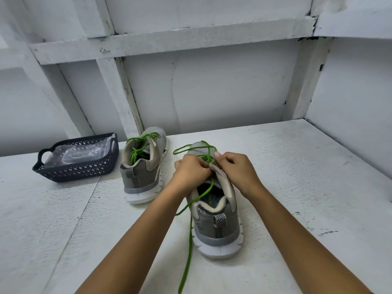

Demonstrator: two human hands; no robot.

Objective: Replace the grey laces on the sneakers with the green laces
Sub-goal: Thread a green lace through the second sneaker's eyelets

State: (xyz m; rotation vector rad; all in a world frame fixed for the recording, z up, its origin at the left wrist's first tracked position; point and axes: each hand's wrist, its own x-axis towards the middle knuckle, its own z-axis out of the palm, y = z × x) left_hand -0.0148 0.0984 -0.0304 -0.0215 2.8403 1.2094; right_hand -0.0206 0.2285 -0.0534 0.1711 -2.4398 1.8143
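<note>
While both hands meet over the near sneaker's (218, 225) eyelets, the left hand (191, 168) curls tight, pinching the green lace (190, 242); the right hand (235, 166) pinches it too, thumb and forefinger pressed together. One lace end trails past the heel across the table (297, 166). Second sneaker (144, 166), green-laced, stands near a basket (78, 168).

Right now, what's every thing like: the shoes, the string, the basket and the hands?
Far shoe: upright, laced green, ends loose.
Near shoe: upright, being laced green.
Lace: long end trails loose beside the near shoe.
Basket: upright, clear plastic inside.
Left hand: pinching the lace.
Right hand: pinching the lace.
</note>
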